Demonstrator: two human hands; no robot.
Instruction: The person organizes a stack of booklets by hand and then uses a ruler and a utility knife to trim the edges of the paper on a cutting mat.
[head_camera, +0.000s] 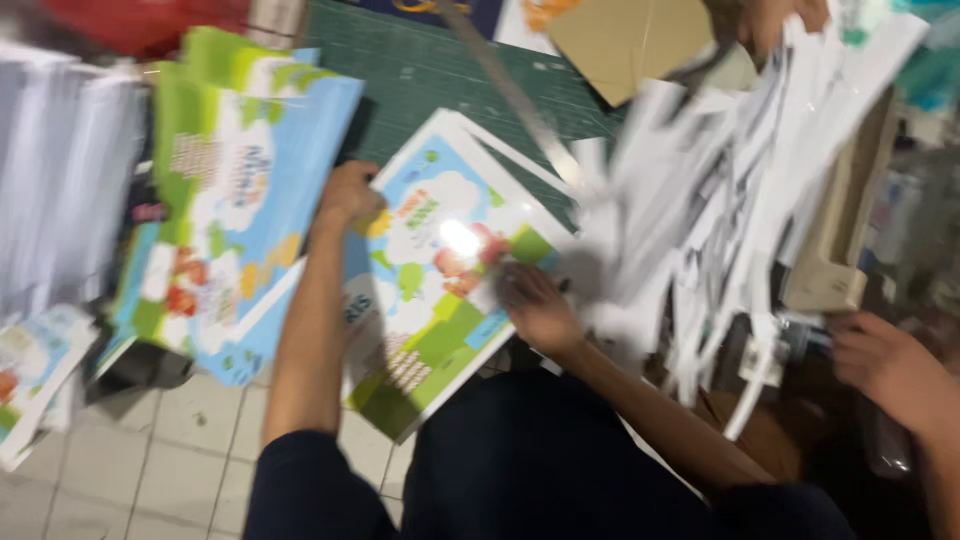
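A glossy book (440, 270) with a blue, green and white cover lies tilted in front of me, over my lap and the edge of a green cutting mat (440, 70). My left hand (348, 196) grips its upper left edge. My right hand (535, 305) rests on its right side, fingers curled on the cover. A white book block shows under the cover's far edge.
A stack of the same books (235, 190) leans at the left, beside white paper piles (60, 160). A heap of paper strips (720, 190) fills the right. Another person's hand (885, 365) is at the right edge. A metal ruler (520, 100) lies on the mat. Tiled floor (170, 450) below.
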